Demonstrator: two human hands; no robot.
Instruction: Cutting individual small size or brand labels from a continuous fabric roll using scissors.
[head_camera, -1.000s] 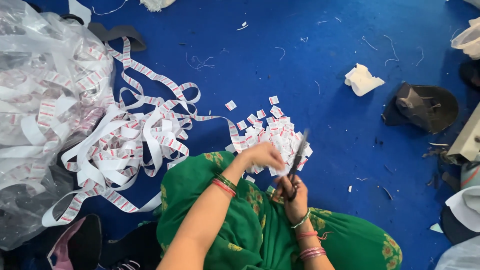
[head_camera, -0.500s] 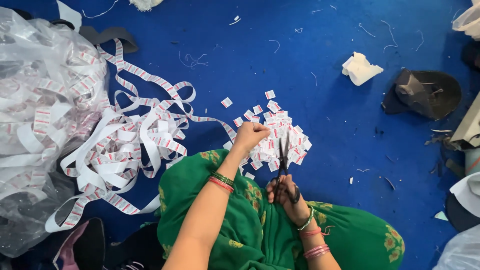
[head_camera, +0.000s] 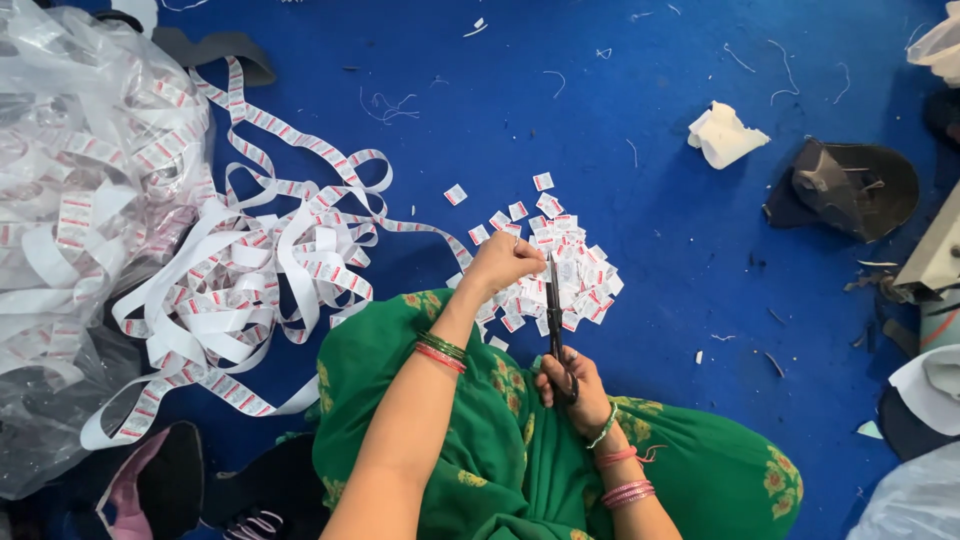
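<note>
A clear plastic bag at the left spills a long white label ribbon onto the blue floor, ending by a heap of cut labels. The right hand has its grip closed through the handles of the scissors, whose long axis runs straight away from the person, tips toward the heap. The left hand is pinched together beside the blades, probably on the ribbon's end, though that is hidden.

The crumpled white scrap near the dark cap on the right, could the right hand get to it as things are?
Probably not freely: the right hand holds scissors, and the white scrap lies well beyond across bare blue floor.
</note>
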